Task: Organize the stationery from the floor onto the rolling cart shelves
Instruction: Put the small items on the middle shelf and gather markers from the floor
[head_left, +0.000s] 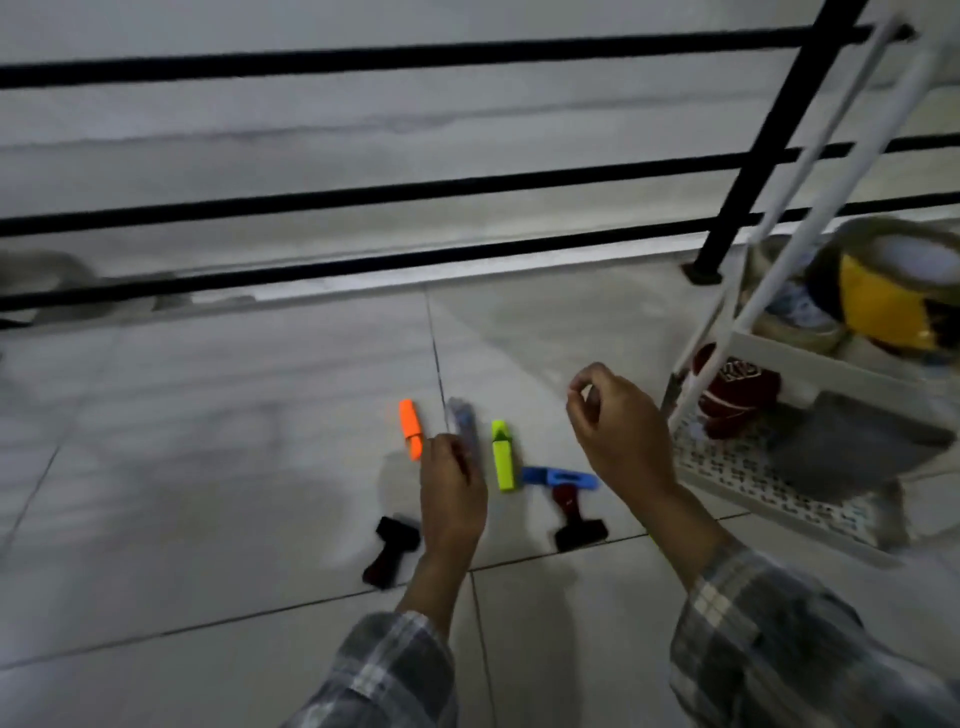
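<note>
Several stationery pieces lie on the tiled floor: an orange highlighter, a grey-blue marker, a yellow-green highlighter, a blue cutter and two dark stamps. My left hand reaches down onto the grey-blue marker, fingers at its near end; motion blur hides whether they grip it. My right hand hovers above the floor just left of the white rolling cart, thumb and forefinger curled together, holding nothing that I can see.
The cart's middle shelf holds rolls of tape, one of them yellow. Its perforated bottom shelf carries a red item and a grey flat object. A black railing runs along the far floor edge.
</note>
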